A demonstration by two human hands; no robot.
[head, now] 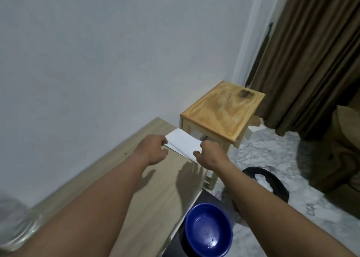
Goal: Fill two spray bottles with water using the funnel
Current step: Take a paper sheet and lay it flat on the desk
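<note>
A white sheet of paper point(184, 142) lies at the far end of the light wooden table point(148, 198). My left hand point(153, 150) pinches its left edge and my right hand point(209, 154) pinches its right near corner. A blue bowl point(208, 229) sits low at the table's right side on a dark surface. A blurred clear plastic object point(13, 223) shows at the bottom left corner. No spray bottle or funnel is visible.
A small wooden stool point(222, 110) stands beyond the table's end against the white wall. A black bin point(272, 182) with white contents sits on the marble floor to the right. Brown curtains point(311, 52) hang at the right.
</note>
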